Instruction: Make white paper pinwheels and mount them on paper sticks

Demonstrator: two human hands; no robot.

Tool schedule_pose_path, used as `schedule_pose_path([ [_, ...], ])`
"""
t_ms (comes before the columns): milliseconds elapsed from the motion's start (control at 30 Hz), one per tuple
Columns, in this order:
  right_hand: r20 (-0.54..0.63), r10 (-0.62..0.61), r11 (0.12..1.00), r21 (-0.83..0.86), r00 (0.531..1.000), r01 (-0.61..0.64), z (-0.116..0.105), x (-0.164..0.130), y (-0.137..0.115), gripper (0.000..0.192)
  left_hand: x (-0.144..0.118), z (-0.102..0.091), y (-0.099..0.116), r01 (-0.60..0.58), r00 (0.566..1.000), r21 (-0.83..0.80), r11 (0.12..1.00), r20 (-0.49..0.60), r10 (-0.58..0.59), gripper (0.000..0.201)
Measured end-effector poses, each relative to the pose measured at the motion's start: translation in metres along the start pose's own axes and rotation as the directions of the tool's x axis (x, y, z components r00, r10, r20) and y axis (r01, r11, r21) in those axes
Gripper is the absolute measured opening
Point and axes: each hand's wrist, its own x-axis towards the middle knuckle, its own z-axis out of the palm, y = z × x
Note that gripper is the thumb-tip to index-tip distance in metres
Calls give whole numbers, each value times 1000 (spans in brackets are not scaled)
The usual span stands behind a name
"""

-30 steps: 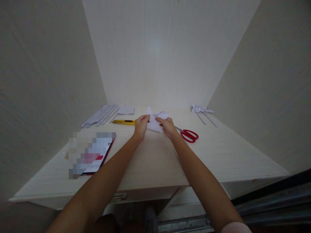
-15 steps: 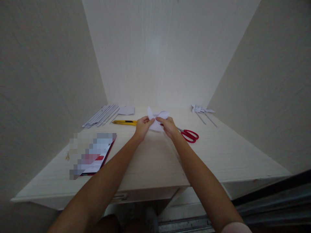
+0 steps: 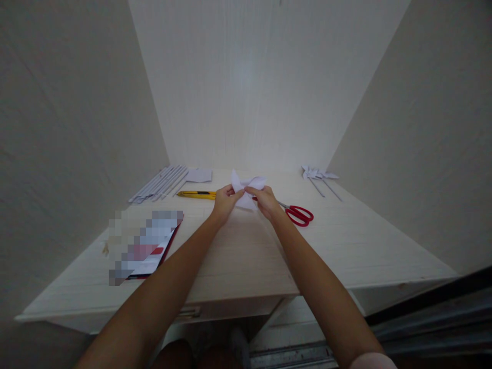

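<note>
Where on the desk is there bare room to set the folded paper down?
Bare desk lies between the forearms, and a wide patch runs right of the red scissors to the desk edge. Crowded: paper strips and yellow knife back left, booklet front left, finished pinwheels back right.

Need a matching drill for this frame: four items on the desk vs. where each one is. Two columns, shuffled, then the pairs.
Items:
1. scissors
2. knife
3. folded paper
4. paper strips

Places:
A. far left of the desk, laid side by side
B. pinched between left hand and right hand
C. just right of the right hand, red handles toward the camera
D. just left of the left hand, yellow body lying flat

Pairs: 1-C, 2-D, 3-B, 4-A
</note>
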Motion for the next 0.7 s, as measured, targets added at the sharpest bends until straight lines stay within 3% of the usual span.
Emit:
schedule_pose_path([
  [267,49,-20,1000,15,999,20,-1,2,2,17,-1,3,3,72,997,-78,994,5,-71,30],
  [700,74,-43,999,8,996,42,-4,5,6,20,1,2,-1,83,997,-73,994,-4,-83,29],
])
